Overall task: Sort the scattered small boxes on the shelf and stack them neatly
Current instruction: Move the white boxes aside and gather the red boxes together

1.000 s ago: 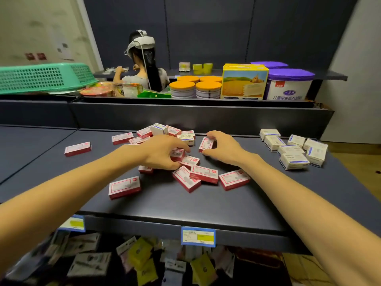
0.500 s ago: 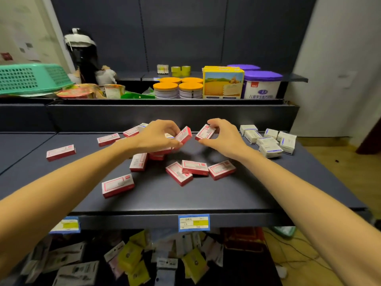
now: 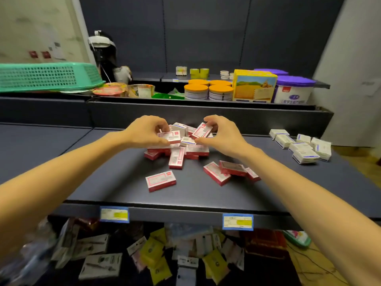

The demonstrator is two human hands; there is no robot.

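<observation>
Boxes gathered inward, stacking barely begun

Left hand (image 3: 147, 132) grips a red-and-white box (image 3: 169, 137) between thumb and curled fingers, held just above the heap. Right hand (image 3: 221, 133) pinches a second red box (image 3: 202, 130), tilted up on one end, close beside the first. Compared with a second ago, both hands have lifted off the shelf surface and closed on one box each, where before they lay spread over the scatter.

Beneath them sits a loose pile of red boxes (image 3: 186, 150), now drawn together near the back middle of the dark shelf (image 3: 115, 182), overlapping at odd angles with a few pale blue-striped boxes mixed in. Nearer the front edge lies a single red box (image 3: 160, 181), well apart from the pile; to its right, a small cluster of three red boxes (image 3: 228, 172) touching one another. At far right rests a separate group of white boxes with blue trim (image 3: 302, 146), untouched.

Gathering looks mostly done; sorting and squaring into a neat stack remain. Probably next: aligning the two held boxes face to face, then setting them down as a base. Main risk: mixing the blue-striped boxes into the red stack.
</observation>
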